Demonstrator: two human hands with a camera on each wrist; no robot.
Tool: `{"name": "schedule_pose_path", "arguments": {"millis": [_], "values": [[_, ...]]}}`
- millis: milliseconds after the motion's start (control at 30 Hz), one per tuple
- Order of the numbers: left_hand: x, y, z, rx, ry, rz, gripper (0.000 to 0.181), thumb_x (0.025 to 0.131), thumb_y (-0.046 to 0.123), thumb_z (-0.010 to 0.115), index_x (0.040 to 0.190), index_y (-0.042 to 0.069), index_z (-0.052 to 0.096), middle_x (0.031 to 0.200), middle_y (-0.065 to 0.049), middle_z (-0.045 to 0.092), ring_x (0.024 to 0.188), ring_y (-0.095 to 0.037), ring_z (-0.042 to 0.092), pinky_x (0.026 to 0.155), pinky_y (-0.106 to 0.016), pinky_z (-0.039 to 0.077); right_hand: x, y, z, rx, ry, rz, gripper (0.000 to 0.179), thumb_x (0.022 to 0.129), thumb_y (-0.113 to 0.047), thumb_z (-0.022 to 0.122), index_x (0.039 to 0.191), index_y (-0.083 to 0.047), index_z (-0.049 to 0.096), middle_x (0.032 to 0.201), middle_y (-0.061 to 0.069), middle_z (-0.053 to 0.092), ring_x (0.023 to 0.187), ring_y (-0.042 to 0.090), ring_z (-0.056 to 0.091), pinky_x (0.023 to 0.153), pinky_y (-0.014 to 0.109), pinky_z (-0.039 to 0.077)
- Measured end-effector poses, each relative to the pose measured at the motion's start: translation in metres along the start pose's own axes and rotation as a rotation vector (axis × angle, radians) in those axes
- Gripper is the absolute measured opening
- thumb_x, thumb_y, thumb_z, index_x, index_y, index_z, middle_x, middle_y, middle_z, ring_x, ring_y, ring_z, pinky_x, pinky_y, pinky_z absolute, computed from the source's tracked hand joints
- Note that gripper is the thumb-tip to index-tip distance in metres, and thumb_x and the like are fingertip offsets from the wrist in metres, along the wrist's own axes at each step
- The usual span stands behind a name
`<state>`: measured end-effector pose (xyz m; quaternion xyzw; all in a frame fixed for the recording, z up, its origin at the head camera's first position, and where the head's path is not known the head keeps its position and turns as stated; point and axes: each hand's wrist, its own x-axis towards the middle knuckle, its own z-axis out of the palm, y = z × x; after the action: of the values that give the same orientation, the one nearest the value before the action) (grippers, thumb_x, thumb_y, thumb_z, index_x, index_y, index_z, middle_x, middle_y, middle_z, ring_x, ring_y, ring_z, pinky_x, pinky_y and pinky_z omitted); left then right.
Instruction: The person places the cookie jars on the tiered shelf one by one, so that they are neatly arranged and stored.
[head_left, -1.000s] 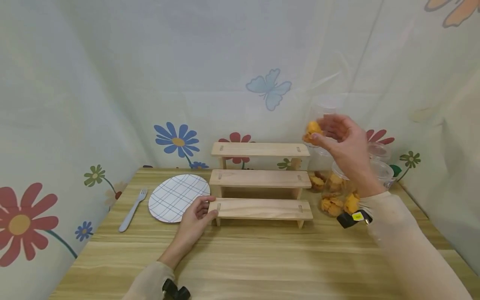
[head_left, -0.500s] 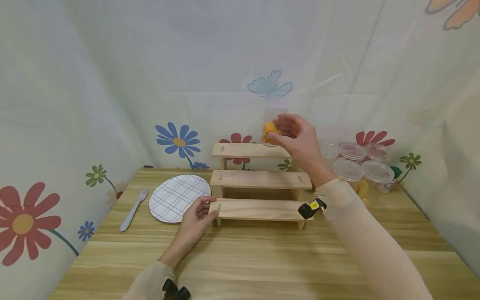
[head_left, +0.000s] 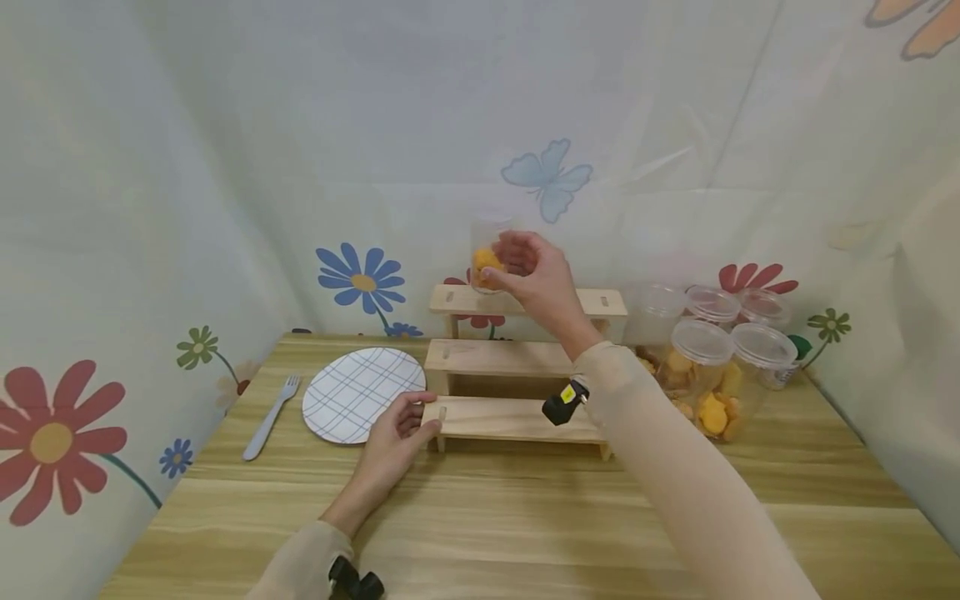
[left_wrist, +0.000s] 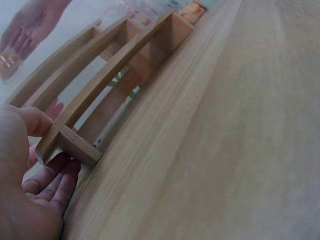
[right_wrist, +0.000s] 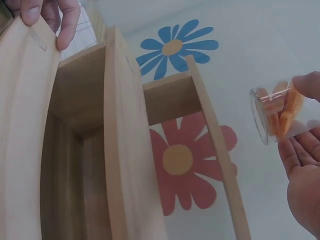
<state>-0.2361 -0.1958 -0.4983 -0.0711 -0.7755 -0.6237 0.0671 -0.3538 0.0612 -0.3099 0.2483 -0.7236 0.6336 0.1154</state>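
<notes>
My right hand [head_left: 536, 275] holds a clear jar [head_left: 483, 240] with orange-yellow snack pieces inside, thumb on one side and fingers on the other. In the right wrist view the jar [right_wrist: 265, 112] is apart from the top board of a three-step wooden rack [head_left: 510, 417]. From the head, its base overlaps the left part of that top step. My left hand [head_left: 392, 440] grips the left end of the lowest step. The left wrist view shows this left hand [left_wrist: 30, 175] with digits above and below the board end.
Several clear lidded jars [head_left: 701, 342], some with orange snack pieces, stand right of the rack. A white checked plate [head_left: 360, 392] and a pale fork [head_left: 272, 417] lie on its left. A flower-printed curtain [head_left: 420, 125] hangs behind the wooden table [head_left: 480, 517].
My right hand has carried the jar leftward from above the other jars to over the left part of the top step. The left hand has stayed on the lowest step.
</notes>
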Motion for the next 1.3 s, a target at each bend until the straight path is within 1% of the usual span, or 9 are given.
{"name": "schedule_pose_path", "arguments": {"millis": [100,200,333,500,733,933,1033,1167,1300], "values": [[0.0,0.0,0.001,0.003,0.0,0.002,0.041,0.102,0.009,0.08,0.142,0.01,0.068,0.117,-0.017,0.072,0.109,-0.023,0.07,0.097,-0.025,0.056,0.003,0.005,0.008,-0.002,-0.008,0.02,0.057,0.098,-0.006,0.086,0.148,0.003,0.06,0.14,0.017,0.072,0.131,0.03,0.07,0.115,0.041,0.055],[0.0,0.0,0.001,0.008,-0.001,0.004,0.041,0.102,0.01,0.08,0.141,0.01,0.068,0.118,-0.017,0.072,0.109,-0.024,0.069,0.097,-0.025,0.056,0.004,0.009,0.014,-0.013,-0.018,0.039,0.058,0.098,-0.006,0.086,0.149,0.002,0.059,0.142,0.018,0.071,0.134,0.031,0.069,0.116,0.041,0.054],[0.001,0.001,0.002,0.017,-0.003,0.01,0.041,0.103,0.012,0.08,0.142,0.011,0.068,0.119,-0.016,0.072,0.111,-0.024,0.069,0.098,-0.025,0.056,0.005,0.011,0.02,-0.036,-0.02,0.057,0.058,0.099,-0.006,0.085,0.15,0.003,0.059,0.146,0.019,0.07,0.136,0.032,0.068,0.117,0.04,0.054],[0.0,0.001,0.001,0.024,-0.001,0.0,0.04,0.103,0.013,0.08,0.141,0.013,0.068,0.119,-0.015,0.072,0.112,-0.024,0.069,0.099,-0.025,0.055,0.007,0.014,0.026,-0.062,-0.024,0.081,0.06,0.1,-0.007,0.084,0.153,0.002,0.057,0.149,0.02,0.069,0.138,0.031,0.067,0.117,0.039,0.053],[0.0,0.0,-0.001,0.025,0.0,-0.004,0.041,0.103,0.012,0.08,0.141,0.012,0.068,0.118,-0.016,0.072,0.111,-0.024,0.069,0.099,-0.025,0.056,0.009,0.019,0.031,-0.083,-0.047,0.104,0.062,0.102,-0.009,0.083,0.156,0.001,0.054,0.15,0.019,0.068,0.14,0.031,0.066,0.118,0.038,0.053],[0.0,0.001,-0.001,0.019,-0.005,0.006,0.041,0.103,0.014,0.08,0.142,0.012,0.067,0.12,-0.016,0.071,0.112,-0.024,0.069,0.099,-0.025,0.055,0.009,0.019,0.032,-0.095,-0.05,0.116,0.063,0.103,-0.01,0.082,0.157,0.0,0.052,0.152,0.019,0.067,0.142,0.031,0.064,0.119,0.039,0.052],[0.0,0.0,-0.001,0.015,-0.005,0.005,0.041,0.103,0.013,0.079,0.142,0.011,0.067,0.12,-0.016,0.071,0.112,-0.024,0.069,0.099,-0.025,0.056,0.005,0.017,0.031,-0.083,-0.038,0.135,0.068,0.102,-0.011,0.082,0.161,-0.001,0.049,0.155,0.019,0.064,0.144,0.032,0.062,0.12,0.039,0.051],[0.0,0.0,-0.001,0.014,-0.002,0.0,0.041,0.103,0.013,0.08,0.142,0.011,0.068,0.119,-0.015,0.071,0.112,-0.023,0.069,0.099,-0.025,0.056,-0.003,0.013,0.027,-0.037,-0.008,0.149,0.076,0.101,-0.013,0.085,0.165,-0.004,0.045,0.159,0.017,0.059,0.147,0.034,0.059,0.122,0.04,0.049],[-0.001,0.001,-0.001,0.012,0.003,-0.011,0.041,0.102,0.012,0.08,0.141,0.012,0.068,0.118,-0.015,0.069,0.111,-0.024,0.068,0.098,-0.025,0.056,-0.015,0.007,0.02,-0.026,0.017,0.103,0.079,0.1,-0.019,0.086,0.166,-0.005,0.044,0.163,0.016,0.057,0.149,0.031,0.058,0.123,0.041,0.047]]}}
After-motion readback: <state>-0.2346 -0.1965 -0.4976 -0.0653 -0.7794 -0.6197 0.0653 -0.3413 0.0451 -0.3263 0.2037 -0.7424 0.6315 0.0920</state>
